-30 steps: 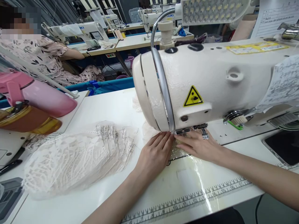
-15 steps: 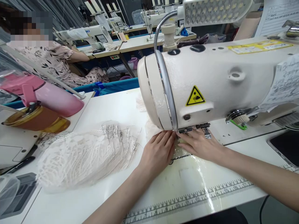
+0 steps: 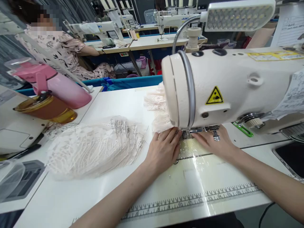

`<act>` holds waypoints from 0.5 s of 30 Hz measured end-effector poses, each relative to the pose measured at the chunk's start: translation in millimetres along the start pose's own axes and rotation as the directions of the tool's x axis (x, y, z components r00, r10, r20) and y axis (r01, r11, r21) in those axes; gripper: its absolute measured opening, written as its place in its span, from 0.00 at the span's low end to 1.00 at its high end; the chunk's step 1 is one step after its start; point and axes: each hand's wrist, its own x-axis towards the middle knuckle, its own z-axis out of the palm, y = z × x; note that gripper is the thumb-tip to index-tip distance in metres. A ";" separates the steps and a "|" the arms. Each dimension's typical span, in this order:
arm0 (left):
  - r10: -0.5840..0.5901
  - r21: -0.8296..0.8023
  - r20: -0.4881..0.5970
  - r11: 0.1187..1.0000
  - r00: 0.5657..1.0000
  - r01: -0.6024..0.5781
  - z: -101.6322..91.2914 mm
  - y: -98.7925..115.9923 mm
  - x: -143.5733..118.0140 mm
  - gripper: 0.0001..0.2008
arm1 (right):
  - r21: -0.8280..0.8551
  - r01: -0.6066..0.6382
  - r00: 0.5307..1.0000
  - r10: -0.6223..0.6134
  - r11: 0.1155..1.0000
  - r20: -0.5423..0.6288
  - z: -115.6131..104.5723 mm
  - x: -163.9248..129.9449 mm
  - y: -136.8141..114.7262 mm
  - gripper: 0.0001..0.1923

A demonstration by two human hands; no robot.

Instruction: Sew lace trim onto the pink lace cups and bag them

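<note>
Yellow warning triangle point(image 3: 214, 96) with black hand-hazard pictogram on front of cream sewing machine head point(image 3: 237, 85). Long yellow label point(image 3: 275, 55) on machine top, print too small to read. Printed ruler scale point(image 3: 190, 200) along front edge of worktop point(image 3: 114, 107), numbers legible around 11, 12, 13, rest blurred. Blue "JUKI" brand point(image 3: 184, 19) on far machine in back row. Printed sheet point(image 3: 289, 30) hanging at upper right, lines unreadable.

White table point(image 3: 99, 202) with lace pieces point(image 3: 95, 150)
</note>
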 end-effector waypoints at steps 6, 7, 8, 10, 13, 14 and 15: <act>0.018 -0.014 -0.110 1.000 0.994 -0.020 -2.5 2.4 -7.3 0.19 | -0.229 -0.166 0.981 0.185 0.959 0.062 -2.8 3.8 18.2 0.24; 0.029 0.005 -0.139 1.000 0.990 -0.029 -5.8 2.1 -7.5 0.18 | -0.274 -0.162 0.979 0.188 0.948 0.074 -7.6 3.4 22.4 0.22; 0.038 0.024 -0.163 0.999 0.986 -0.035 -9.8 0.8 -6.6 0.16 | -0.316 -0.152 0.976 0.192 0.936 0.098 -13.2 2.1 26.7 0.19; 0.032 0.044 -0.184 0.999 0.982 -0.024 -18.2 -5.3 -0.2 0.15 | -0.395 -0.138 0.961 0.219 0.908 0.167 -24.2 -4.3 34.6 0.14; -0.004 -0.029 -0.068 1.000 0.998 0.002 -25.4 -21.7 19.6 0.15 | -0.423 -0.129 0.948 0.236 0.897 0.212 -30.9 -24.4 42.7 0.19; 0.001 -0.067 -0.002 0.998 1.000 -0.001 -25.8 -27.5 26.9 0.15 | -0.422 -0.135 0.950 0.237 0.897 0.201 -29.4 -32.9 44.3 0.21; 0.016 -0.091 0.038 0.996 0.999 -0.012 -25.6 -32.5 33.2 0.14 | -0.421 -0.144 0.954 0.238 0.896 0.182 -26.6 -41.5 45.3 0.22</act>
